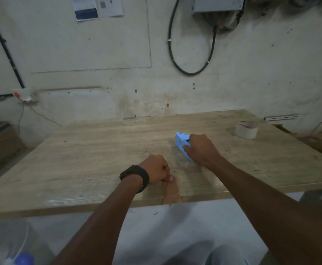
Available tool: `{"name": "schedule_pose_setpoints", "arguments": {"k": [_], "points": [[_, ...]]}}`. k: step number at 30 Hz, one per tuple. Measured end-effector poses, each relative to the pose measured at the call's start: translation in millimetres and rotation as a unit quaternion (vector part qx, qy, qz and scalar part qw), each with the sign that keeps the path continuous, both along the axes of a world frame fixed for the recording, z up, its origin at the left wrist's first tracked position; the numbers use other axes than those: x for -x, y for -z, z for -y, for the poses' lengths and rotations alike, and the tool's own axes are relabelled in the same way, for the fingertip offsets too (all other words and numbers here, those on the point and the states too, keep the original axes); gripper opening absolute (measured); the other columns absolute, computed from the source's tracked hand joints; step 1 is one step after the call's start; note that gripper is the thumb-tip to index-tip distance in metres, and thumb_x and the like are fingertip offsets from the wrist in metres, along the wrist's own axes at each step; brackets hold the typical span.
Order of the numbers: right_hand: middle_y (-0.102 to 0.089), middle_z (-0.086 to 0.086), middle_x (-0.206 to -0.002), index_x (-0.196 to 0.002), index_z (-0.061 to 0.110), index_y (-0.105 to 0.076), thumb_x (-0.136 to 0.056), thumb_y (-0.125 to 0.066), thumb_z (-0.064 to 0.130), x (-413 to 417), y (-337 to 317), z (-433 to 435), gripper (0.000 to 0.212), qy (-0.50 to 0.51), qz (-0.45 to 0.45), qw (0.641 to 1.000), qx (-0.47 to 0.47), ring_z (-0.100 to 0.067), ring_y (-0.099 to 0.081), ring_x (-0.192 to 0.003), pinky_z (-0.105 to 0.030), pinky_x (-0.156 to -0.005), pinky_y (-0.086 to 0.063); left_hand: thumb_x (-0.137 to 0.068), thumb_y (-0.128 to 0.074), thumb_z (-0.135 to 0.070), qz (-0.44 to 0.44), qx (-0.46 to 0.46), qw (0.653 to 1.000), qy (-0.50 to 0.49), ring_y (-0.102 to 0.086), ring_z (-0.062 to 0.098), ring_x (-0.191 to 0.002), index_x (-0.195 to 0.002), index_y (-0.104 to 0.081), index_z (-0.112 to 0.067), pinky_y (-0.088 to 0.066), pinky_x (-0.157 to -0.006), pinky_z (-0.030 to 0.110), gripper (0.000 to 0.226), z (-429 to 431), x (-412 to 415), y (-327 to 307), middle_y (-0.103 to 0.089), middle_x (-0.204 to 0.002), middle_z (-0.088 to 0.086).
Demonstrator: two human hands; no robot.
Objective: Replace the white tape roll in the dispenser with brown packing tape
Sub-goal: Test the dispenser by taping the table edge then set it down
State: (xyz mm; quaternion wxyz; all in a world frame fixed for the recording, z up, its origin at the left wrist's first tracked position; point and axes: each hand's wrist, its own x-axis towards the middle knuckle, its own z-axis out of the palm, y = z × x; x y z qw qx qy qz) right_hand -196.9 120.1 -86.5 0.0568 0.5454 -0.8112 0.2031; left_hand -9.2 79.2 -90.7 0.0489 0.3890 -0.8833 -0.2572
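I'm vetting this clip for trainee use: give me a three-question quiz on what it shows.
1. True or false: the white tape roll sits inside the blue dispenser.
2. Which hand grips the dispenser? A. right hand B. left hand
3. Fill in: the left hand presses a strip of ____ tape onto the table near its front edge.

Key: 1. False, it lies apart on the table, far right. 2. A. 3. brown.

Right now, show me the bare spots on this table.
The table's left half, from the left hand to the far edge, is bare. The near right corner is too. Crowded: around the blue dispenser, right hand and white tape roll.
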Motion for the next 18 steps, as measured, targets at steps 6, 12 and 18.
{"name": "schedule_pose_setpoints", "arguments": {"k": [6, 12, 18], "points": [[-0.072, -0.005, -0.095, -0.104, 0.013, -0.067, -0.089, -0.055, 0.017, -11.6, 3.2, -25.4, 0.019, -0.086, -0.013, 0.976, 0.198, -0.028, -0.065, -0.09, -0.043, -0.087, -0.046, -0.09, -0.069, -0.03, -0.009, 0.033, 0.997, 0.063, -0.054, 0.012, -0.076, -0.083, -0.064, -0.018, -0.041, -0.065, 0.02, 0.015, -9.0, -8.9, -0.7, -0.062, -0.084, -0.003], [-0.075, 0.0, -0.08, -0.09, 0.014, -0.073, -0.084, -0.065, 0.006, -35.5, 20.3, -45.7, 0.012, -0.138, 0.069, 0.962, 0.227, -0.017, -0.067, -0.075, -0.013, -0.086, -0.045, -0.087, -0.069, -0.018, -0.073, 0.032, 0.994, 0.073, -0.065, 0.019, -0.085, -0.08, -0.062, -0.021, -0.053, -0.082, 0.034, 0.011, -18.8, -18.7, 3.1, -0.07, -0.087, 0.0], [-0.073, 0.005, -0.081, -0.09, 0.016, -0.072, -0.086, -0.061, 0.002, -48.6, 34.7, -67.7, 0.019, -0.194, 0.16, 0.952, 0.174, -0.007, -0.064, -0.074, -0.019, -0.072, -0.05, -0.085, -0.068, -0.003, -0.201, -0.152, 0.959, 0.127, -0.054, 0.022, -0.069, -0.079, -0.061, -0.007, -0.047, -0.066, 0.024, 0.01, -27.7, -36.7, 5.7, -0.061, -0.074, 0.008]]}}
